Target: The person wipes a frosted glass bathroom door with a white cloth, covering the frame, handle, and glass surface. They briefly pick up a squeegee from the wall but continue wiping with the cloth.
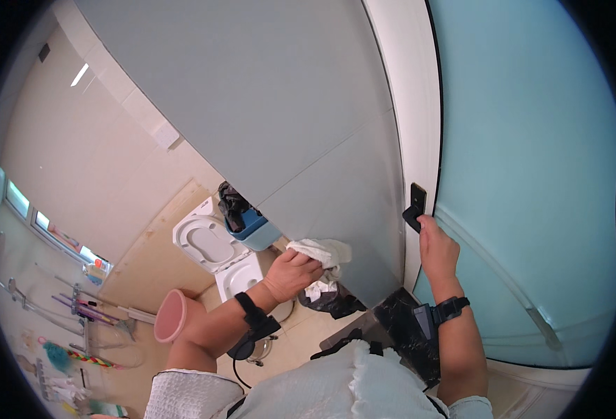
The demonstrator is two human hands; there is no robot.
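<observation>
My left hand (293, 276) grips a white cloth (324, 252) and presses it against the low edge of a grey wall panel (334, 194). On the right, the fingers of my right hand (437, 246) are closed around the end of a black door handle (413, 216). The handle sits on a white door frame (410, 131) beside a frosted bluish glass pane (527, 146). Just below the cloth is a bin with a black bag (334, 304) and white paper in it. Part of the cloth is hidden by my left fingers.
A white toilet (211, 243) with its lid up stands left of the panel, beside a blue bin (253, 230). A pink bucket (170, 316) is on the floor near my left forearm. Brushes (85, 309) hang at the far left. A black threshold (404, 330) crosses the floor.
</observation>
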